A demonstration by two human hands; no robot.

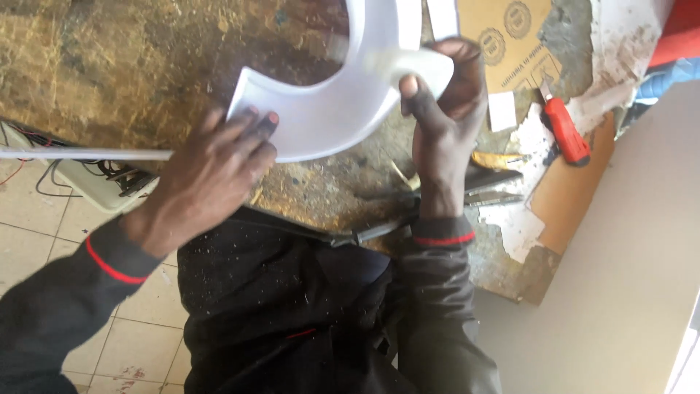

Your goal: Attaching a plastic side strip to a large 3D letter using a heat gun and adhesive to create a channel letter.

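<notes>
A large white curved plastic piece (328,109), shaped like a thick arc, lies on a worn, stained workbench (109,66). My left hand (211,175) presses flat on its lower left end, fingers spread over the edge. My right hand (441,109) grips the right part of the arc, thumb on top and fingers curled round a white strip bent over it. Both sleeves are dark with a red band at the cuff.
A red-handled utility knife (563,130) lies on the bench at the right, next to cardboard (510,33). Dark metal pliers or shears (408,211) rest near the front edge. A thin white rod (80,154) sticks out left above a box with wires (102,186).
</notes>
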